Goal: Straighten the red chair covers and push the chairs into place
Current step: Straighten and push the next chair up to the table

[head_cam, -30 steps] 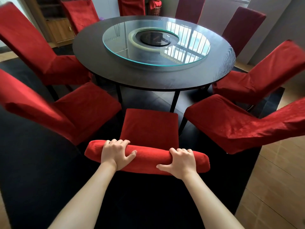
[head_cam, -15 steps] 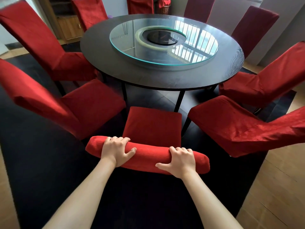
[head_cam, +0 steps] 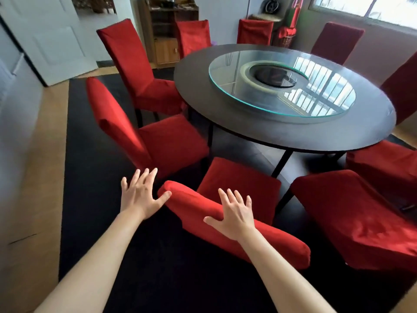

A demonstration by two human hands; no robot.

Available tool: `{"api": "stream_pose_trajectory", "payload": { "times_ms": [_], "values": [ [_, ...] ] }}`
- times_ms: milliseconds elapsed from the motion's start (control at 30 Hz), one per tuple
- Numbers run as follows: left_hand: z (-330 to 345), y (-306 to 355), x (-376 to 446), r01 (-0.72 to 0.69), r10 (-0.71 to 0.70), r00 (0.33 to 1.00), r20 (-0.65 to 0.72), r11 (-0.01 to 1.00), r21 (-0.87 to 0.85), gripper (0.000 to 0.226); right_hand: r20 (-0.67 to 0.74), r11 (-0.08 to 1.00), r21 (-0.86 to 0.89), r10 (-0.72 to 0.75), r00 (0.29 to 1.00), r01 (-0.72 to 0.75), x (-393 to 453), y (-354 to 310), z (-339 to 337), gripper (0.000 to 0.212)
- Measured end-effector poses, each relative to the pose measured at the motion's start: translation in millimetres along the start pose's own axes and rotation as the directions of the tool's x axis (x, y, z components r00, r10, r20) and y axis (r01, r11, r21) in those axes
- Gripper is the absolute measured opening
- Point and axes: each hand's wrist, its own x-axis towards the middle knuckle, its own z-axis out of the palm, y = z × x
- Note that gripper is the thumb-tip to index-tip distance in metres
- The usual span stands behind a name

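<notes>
1. Left hand is spread wide, its thumb touching the end of the nearest chair's red-covered top.
2. Right hand is spread flat over that top.
3. The chair stands facing the near edge of the round table.

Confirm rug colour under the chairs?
Black, plain with no pattern; the rug shows best in the head view, set against the light wood floor.
</notes>
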Motion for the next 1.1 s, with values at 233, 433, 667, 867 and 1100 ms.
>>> {"api": "stream_pose_trajectory", "payload": {
  "times_ms": [233, 433, 667, 867, 1100],
  "values": [
    [-41, -136, 19, 0.163, -0.164, 0.982, -0.091, 0.987, -0.018, 0.083, -0.057, 0.983, 0.031, -0.179, 0.982, 0.181, 65, -119, -20, 0.099],
    [-69, -237, 75, 0.148, -0.15, 0.981, -0.125, 0.989, -0.028, 0.083, -0.112, 0.982, 0.029, -0.184, 0.977, 0.188, 124, -228, -20, 0.098],
    [-70, -309, 132, 0.086, -0.088, 0.992, -0.086, 0.996, -0.027, 0.082, -0.101, 0.989, 0.074, -0.118, 0.988, 0.126, 169, -312, -6, 0.097],
    [-62, -334, 184, 0.01, -0.014, 0.998, -0.063, 0.998, -0.058, 0.081, -0.099, 0.994, 0.085, -0.058, 0.993, 0.067, 214, -341, -5, 0.097],
    [-67, -363, 269, -0.074, 0.07, 0.994, -0.081, 0.996, -0.048, 0.081, -0.139, 0.995, 0.086, -0.034, 0.99, 0.046, 294, -371, -9, 0.096]
  ]
}}
